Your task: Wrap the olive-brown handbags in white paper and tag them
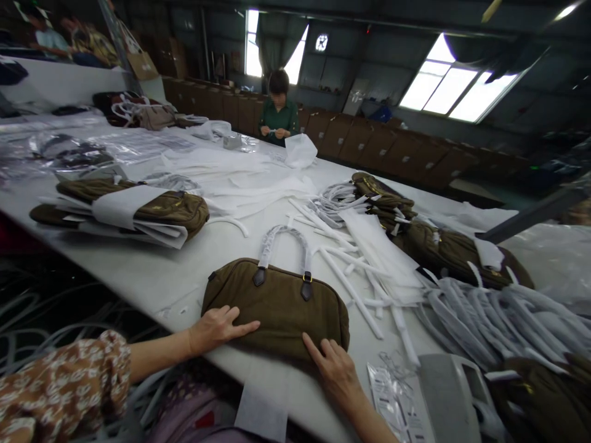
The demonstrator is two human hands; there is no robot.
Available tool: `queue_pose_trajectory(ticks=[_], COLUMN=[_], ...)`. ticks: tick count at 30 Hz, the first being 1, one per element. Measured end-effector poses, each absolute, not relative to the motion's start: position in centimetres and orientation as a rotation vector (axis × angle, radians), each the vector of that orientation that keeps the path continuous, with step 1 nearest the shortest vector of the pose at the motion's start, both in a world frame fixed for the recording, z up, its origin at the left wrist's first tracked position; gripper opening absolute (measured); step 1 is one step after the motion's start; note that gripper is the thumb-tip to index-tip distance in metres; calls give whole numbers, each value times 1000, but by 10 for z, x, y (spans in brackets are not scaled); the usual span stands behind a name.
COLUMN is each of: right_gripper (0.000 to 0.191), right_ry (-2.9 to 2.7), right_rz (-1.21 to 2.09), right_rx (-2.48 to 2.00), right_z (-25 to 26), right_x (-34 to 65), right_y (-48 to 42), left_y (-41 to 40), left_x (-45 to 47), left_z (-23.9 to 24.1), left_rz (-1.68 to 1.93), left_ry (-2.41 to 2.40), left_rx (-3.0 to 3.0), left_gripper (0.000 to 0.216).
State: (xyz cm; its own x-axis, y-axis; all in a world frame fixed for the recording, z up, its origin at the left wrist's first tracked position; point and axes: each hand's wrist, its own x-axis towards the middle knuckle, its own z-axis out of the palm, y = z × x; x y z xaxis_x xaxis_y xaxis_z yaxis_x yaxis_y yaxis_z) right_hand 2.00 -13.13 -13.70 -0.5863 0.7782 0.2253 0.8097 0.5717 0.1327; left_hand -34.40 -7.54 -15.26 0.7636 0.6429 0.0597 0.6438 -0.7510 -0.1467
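Note:
An olive-green handbag lies flat on the white table in front of me. Its handle, wrapped in clear plastic, points away from me and ends in dark leather tabs. My left hand rests on the bag's lower left part, index finger stretched out along the cloth. On the lower right part is my right hand, its index finger extended and touching the fabric. Neither hand grips the bag; both press on its surface from above.
Stacked olive bags with white paper lie at left. White foam tubes and paper sheets spread right of the bag. More olive bags with wrapped handles pile up at right, near a grey plastic object. A person stands across the table.

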Motion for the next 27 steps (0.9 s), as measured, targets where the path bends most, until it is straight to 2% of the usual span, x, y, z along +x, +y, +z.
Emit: queue_pose_trajectory(ticks=[4, 7, 9, 12, 15, 18, 23, 27], right_gripper=[70, 65, 60, 59, 62, 61, 33, 33], right_ry=[-2640, -2579, -2540, -2493, -2457, -2440, -2293, -2007], right_rz=[-226, -232, -226, -203, -221, -236, 32, 41], right_rx=[-1466, -1520, -1564, -1619, -1653, -1628, -1564, -1802], right_z=[-132, -129, -128, -130, -134, -139, -132, -108], right_x=[15, 9, 6, 4, 4, 6, 19, 54], right_y=[-144, -146, -146, -147, -150, -153, -134, -73], left_y=[-89, -96, -94, -84, -74, -72, -71, -63], left_x=[-334, -309, -287, -256, -242, -244, -250, -246], left_z=[-133, -104, -88, -87, -115, -154, -192, -183], left_rz=[-18, -125, -267, -431, -398, -338, -436, -623], left_ry=[-1114, -1207, -1209, -1050, -887, -892, -814, -664], left_rx=[-2822, -2878, -2916, -2920, -2931, -2948, -2863, -2656], left_gripper=[71, 42, 34, 36, 63, 73, 70, 63])
